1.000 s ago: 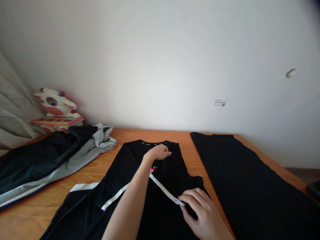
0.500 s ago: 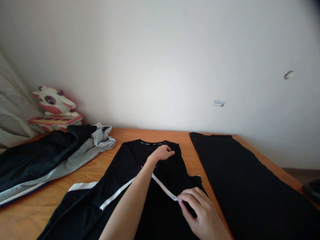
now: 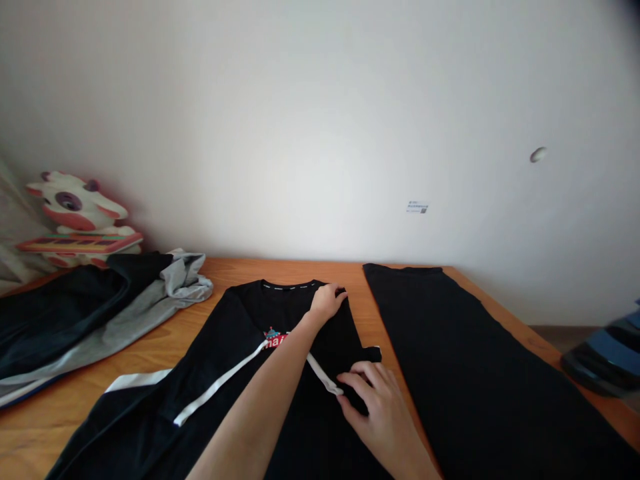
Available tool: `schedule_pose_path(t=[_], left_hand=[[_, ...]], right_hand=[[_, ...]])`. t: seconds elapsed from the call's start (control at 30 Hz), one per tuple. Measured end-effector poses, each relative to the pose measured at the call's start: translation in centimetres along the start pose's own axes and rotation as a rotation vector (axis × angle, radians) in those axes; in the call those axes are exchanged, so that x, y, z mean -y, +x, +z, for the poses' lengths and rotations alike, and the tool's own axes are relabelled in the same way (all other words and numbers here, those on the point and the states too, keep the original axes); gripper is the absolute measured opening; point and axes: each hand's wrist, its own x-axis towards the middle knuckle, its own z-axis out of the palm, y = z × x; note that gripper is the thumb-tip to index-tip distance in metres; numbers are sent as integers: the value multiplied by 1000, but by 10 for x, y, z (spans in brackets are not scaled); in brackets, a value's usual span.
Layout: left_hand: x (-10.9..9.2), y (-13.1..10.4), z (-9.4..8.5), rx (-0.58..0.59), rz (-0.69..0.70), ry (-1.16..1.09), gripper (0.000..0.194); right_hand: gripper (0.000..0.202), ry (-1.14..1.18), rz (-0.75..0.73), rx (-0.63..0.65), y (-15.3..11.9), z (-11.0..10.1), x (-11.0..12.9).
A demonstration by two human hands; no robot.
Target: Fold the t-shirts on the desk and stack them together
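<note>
A black T-shirt (image 3: pixel 245 307) with a printed red chest logo lies in front of me, neckline toward the wall. Its white-edged sleeves lie folded inward over the front. My left hand (image 3: pixel 327 301) reaches across the shirt, its fingers closed on the fabric at the right shoulder. Beside the white trim of the right sleeve (image 3: pixel 324 373) is my right hand (image 3: pixel 377 407), its thumb and forefinger apart around the trim's end. The left sleeve's white trim (image 3: pixel 220 383) lies slanting across the front. Part of the logo is hidden behind my left forearm.
Black folded fabric (image 3: pixel 450 347) lies along the right of the wooden table (image 3: pixel 225 269). Dark and grey clothes (image 3: pixel 125 313) are heaped at left, before a cow-shaped toy keyboard (image 3: pixel 83 217). A blue-striped dark object (image 3: pixel 607 353) is at the right edge. The wall stands behind.
My left hand has moved from over the chest to the shirt's right shoulder. My right hand's fingers have parted at the sleeve trim. The view has turned slightly right.
</note>
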Motion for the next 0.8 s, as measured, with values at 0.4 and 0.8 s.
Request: schedule_pose_path(t=[0.4,0.8], left_hand=[[-19,-99,7,119,216,218,61],[16,-111,-70,47,-173,345,44]], right_hand=[[26,-14,-114,8,-3,2,0],[26,-78,-171,3,-2,-1,10]])
